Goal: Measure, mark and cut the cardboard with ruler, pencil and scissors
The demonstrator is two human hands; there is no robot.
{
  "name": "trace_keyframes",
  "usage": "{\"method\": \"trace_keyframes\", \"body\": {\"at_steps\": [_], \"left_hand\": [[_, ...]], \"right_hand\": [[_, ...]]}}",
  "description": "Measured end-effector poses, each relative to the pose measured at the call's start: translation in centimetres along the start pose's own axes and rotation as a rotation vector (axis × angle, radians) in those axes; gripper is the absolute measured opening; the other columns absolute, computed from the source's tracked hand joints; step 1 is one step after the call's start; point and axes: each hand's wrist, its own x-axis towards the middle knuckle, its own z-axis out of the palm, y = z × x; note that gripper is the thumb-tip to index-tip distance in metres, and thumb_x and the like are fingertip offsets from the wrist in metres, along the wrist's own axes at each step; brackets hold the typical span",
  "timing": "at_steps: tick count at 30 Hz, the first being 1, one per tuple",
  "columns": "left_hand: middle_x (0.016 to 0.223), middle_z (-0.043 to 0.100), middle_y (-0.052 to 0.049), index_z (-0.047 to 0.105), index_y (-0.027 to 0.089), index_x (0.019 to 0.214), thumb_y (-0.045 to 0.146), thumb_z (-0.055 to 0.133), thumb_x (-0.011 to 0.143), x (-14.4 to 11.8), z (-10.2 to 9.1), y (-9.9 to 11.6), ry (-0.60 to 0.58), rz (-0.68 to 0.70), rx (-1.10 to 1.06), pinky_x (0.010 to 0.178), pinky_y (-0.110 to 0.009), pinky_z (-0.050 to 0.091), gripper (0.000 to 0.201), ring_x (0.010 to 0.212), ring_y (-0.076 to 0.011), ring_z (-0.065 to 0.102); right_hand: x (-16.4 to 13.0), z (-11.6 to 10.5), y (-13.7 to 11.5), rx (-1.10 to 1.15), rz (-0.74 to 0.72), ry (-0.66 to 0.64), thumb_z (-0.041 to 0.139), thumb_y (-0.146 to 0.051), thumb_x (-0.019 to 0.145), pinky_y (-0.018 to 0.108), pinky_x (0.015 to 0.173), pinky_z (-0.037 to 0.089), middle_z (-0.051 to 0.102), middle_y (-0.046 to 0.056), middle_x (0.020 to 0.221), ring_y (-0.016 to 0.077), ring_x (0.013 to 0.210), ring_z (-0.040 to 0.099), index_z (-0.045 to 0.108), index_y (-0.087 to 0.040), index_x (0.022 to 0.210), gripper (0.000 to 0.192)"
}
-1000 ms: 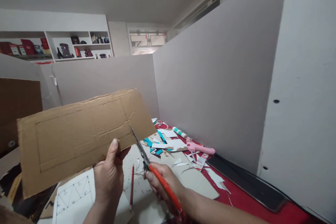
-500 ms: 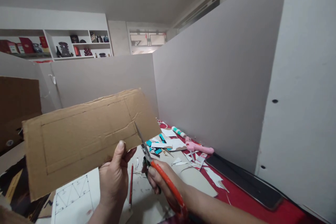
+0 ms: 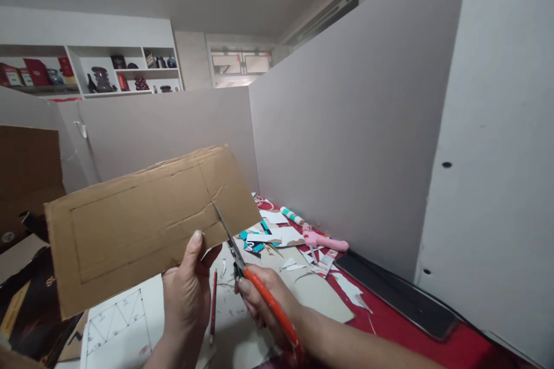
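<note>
Head view: cardboard sheet (image 3: 142, 225), centre-left, pinched at its lower edge by left hand (image 3: 186, 294); right hand (image 3: 264, 300) grips orange-handled scissors (image 3: 255, 282), blades in its lower-right edge.

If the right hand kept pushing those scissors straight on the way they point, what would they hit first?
The right hand aims the orange-handled scissors up and away, blades already at the cardboard sheet held by the left hand. They would probably meet more of that cardboard first; depth beyond it is unclear.
</note>
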Motion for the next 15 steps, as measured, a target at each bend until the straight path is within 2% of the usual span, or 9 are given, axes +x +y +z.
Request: {"method": "trace_keyframes", "body": {"at_steps": [7, 11, 15], "left_hand": [[0.072, 0.075, -0.003, 0.074, 0.011, 0.065, 0.02, 0.092, 0.054, -0.8, 0.7, -1.1, -0.02, -0.034, -0.025, 0.08, -0.034, 0.062, 0.022, 0.07, -0.015, 0.07], [0.08, 0.077, -0.007, 0.076, 0.009, 0.074, 0.021, 0.089, 0.062, -1.0, 0.6, -1.5, -0.044, -0.032, -0.006, 0.082, -0.037, 0.062, 0.021, 0.08, -0.0194, 0.072], [0.085, 0.077, -0.01, 0.077, 0.009, 0.078, 0.022, 0.086, 0.065, -1.2, 0.5, -1.5, -0.019, -0.043, 0.007, 0.08, -0.036, 0.063, 0.021, 0.084, -0.0215, 0.072]], "right_hand": [[-1.1, 0.7, 0.8, 0.11, 0.065, -0.026, 0.043, -0.081, 0.086, 0.022, 0.041, 0.029, 0.042, -0.006, 0.052, 0.007, 0.043, 0.037, 0.042, -0.021, 0.075, 0.061], [-1.5, 0.7, 0.5, 0.173, 0.124, -0.043, 0.043, -0.086, 0.08, 0.021, 0.039, 0.031, 0.044, -0.007, 0.05, 0.0071, 0.039, 0.038, 0.043, -0.021, 0.077, 0.065], [-1.5, 0.8, 0.3, 0.202, 0.143, -0.058, 0.043, -0.088, 0.078, 0.021, 0.039, 0.031, 0.043, -0.007, 0.049, 0.0073, 0.039, 0.038, 0.043, -0.021, 0.076, 0.067]]}}
